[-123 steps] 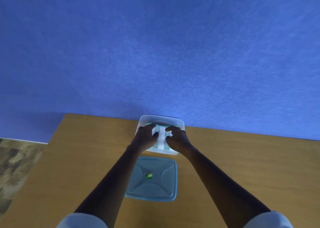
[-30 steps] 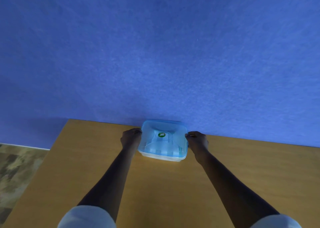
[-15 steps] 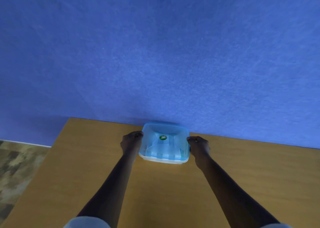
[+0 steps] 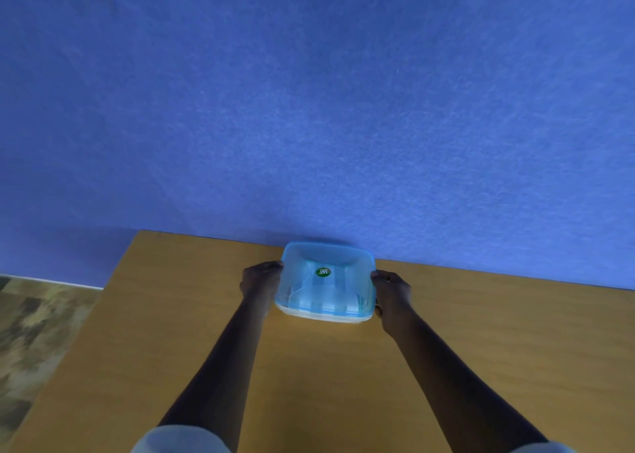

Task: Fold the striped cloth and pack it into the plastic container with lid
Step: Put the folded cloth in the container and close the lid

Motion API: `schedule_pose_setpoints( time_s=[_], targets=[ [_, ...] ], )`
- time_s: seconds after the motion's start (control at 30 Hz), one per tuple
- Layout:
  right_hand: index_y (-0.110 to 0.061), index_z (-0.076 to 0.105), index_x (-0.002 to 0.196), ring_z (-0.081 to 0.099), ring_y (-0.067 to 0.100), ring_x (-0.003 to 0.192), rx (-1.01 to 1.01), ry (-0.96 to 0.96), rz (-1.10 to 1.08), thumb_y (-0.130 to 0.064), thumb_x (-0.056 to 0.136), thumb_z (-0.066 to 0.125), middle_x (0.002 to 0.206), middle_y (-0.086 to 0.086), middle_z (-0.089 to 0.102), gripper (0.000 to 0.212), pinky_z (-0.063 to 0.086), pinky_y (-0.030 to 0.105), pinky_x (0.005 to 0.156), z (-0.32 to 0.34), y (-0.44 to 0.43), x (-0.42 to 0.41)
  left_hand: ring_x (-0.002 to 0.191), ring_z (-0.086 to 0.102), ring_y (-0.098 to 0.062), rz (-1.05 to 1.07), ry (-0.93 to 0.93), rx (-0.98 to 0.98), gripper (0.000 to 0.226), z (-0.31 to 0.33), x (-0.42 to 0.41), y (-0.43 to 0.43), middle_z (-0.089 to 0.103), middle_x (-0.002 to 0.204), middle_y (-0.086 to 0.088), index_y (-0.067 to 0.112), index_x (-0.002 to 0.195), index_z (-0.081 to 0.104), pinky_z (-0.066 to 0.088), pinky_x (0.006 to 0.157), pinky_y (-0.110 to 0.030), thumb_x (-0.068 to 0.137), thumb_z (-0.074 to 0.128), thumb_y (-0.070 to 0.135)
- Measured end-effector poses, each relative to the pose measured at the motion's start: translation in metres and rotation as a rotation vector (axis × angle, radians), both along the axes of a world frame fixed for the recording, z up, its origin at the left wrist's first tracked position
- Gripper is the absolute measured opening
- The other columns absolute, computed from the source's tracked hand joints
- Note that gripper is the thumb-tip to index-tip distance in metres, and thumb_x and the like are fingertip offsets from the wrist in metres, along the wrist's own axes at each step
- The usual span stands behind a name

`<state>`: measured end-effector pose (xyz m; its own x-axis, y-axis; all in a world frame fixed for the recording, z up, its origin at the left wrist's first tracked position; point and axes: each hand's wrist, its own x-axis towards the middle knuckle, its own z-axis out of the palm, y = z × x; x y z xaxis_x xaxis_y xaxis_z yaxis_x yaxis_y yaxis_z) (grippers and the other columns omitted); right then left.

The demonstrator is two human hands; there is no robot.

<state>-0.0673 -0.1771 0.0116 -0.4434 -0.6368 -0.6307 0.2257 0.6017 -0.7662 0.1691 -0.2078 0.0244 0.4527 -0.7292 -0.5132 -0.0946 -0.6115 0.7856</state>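
Observation:
The plastic container (image 4: 323, 316) stands on the wooden table at its far edge, close to the blue wall. A translucent blue lid (image 4: 326, 263) with a round green sticker covers it. Through the lid the folded striped cloth (image 4: 326, 299) shows faintly as pale bands inside. My left hand (image 4: 261, 279) is curled against the container's left side. On the opposite side, my right hand (image 4: 391, 289) grips the right edge. Both hands touch the container at lid height.
The wooden table (image 4: 309, 384) runs from the wall toward me, and its left edge drops off to a patterned floor (image 4: 37, 332). The blue wall (image 4: 309, 108) rises right behind the container.
Four seconds ago my hands pressed the cloth into the uncovered container and the lid lay on the table in front. Now the lid sits on the container. My hands hold its sides, barely shifted lately.

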Motion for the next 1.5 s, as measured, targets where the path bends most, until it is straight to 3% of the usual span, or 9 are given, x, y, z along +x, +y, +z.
schedule_pose_setpoints(
  time_s=[0.2,0.4,0.57,0.7,0.8,0.9,1.03,1.27,1.5],
  targets=[
    [-0.022,0.073,0.092,0.066,0.026,0.082,-0.011,0.012,0.027,-0.017,0.091,0.066,0.101,0.012,0.074,0.008,0.053,0.037,0.072,-0.004,-0.001,0.001,0.087,0.072,-0.028,-0.011,0.042,0.010,0.014,-0.003,0.001,-0.003,0.078,0.091,-0.006,0.030,0.068,0.077,0.060,0.081,-0.043,0.076,0.073,0.020],
    [-0.028,0.068,0.122,0.068,0.035,0.110,-0.030,0.182,0.183,-0.038,0.095,0.058,0.114,0.010,0.073,0.030,0.058,0.054,0.094,0.000,0.012,0.002,0.097,0.072,-0.033,-0.058,0.020,0.006,0.010,0.000,0.001,-0.001,0.077,0.099,-0.010,0.025,0.074,0.078,0.059,0.082,-0.042,0.081,0.071,0.023],
    [-0.032,0.066,0.113,0.066,0.028,0.057,0.019,0.360,0.367,-0.061,0.099,0.026,0.081,0.006,0.068,0.051,0.048,0.026,0.042,0.003,0.033,0.009,0.077,0.071,-0.032,-0.098,-0.001,0.078,0.032,-0.006,0.004,0.012,0.075,0.087,-0.012,0.023,0.089,0.078,0.056,0.065,-0.035,0.084,0.069,0.053],
    [-0.017,0.066,0.122,0.065,0.035,0.066,0.025,0.464,0.378,-0.059,0.102,0.016,0.086,0.019,0.069,0.068,0.036,0.018,0.027,0.000,0.038,0.017,0.081,0.063,-0.029,-0.165,-0.165,-0.011,0.041,-0.011,-0.001,0.018,0.067,0.074,-0.001,0.027,0.062,0.066,0.057,0.081,-0.040,0.093,0.058,0.052],
    [-0.012,0.068,0.109,0.068,0.041,0.071,0.003,0.524,0.401,-0.055,0.104,0.015,0.080,0.023,0.070,0.069,0.056,0.032,0.050,-0.002,0.038,0.020,0.082,0.061,-0.030,-0.170,-0.180,-0.051,0.043,-0.016,-0.003,0.023,0.065,0.079,-0.009,0.023,0.063,0.062,0.053,0.078,-0.041,0.097,0.053,0.049],
    [-0.010,0.068,0.101,0.068,0.048,0.082,-0.022,0.564,0.405,-0.052,0.105,0.016,0.087,0.027,0.071,0.067,0.058,0.048,0.076,-0.004,0.038,0.022,0.091,0.064,-0.038,-0.217,-0.270,-0.140,0.044,-0.020,-0.007,0.027,0.069,0.088,-0.019,0.009,0.081,0.070,0.046,0.074,-0.040,0.102,0.047,0.041],
    [-0.008,0.067,0.096,0.067,0.049,0.082,-0.055,0.582,0.384,-0.049,0.105,0.018,0.086,0.026,0.071,0.064,0.057,0.050,0.076,-0.008,0.038,0.024,0.096,0.063,-0.041,-0.196,-0.379,-0.256,0.042,-0.024,-0.013,0.030,0.068,0.097,-0.027,-0.007,0.096,0.068,0.044,0.080,-0.040,0.104,0.048,0.029],
    [-0.015,0.056,0.076,0.061,0.048,0.081,-0.132,0.650,0.349,-0.041,0.107,0.027,0.080,0.024,0.067,0.050,0.047,0.044,0.064,-0.017,0.041,0.024,0.090,0.064,-0.037,-0.167,-0.413,-0.319,0.031,-0.034,-0.013,0.032,0.068,0.090,-0.019,-0.002,0.100,0.070,0.038,0.074,-0.030,0.102,0.053,0.024],
    [-0.017,0.057,0.086,0.061,0.047,0.082,-0.163,0.691,0.371,-0.041,0.107,0.026,0.081,0.021,0.068,0.045,0.041,0.041,0.063,-0.026,0.038,0.021,0.096,0.065,-0.038,-0.210,-0.394,-0.392,0.029,-0.041,-0.011,0.031,0.070,0.097,-0.018,0.004,0.113,0.070,0.047,0.080,-0.037,0.104,0.049,0.022]
  ],
)
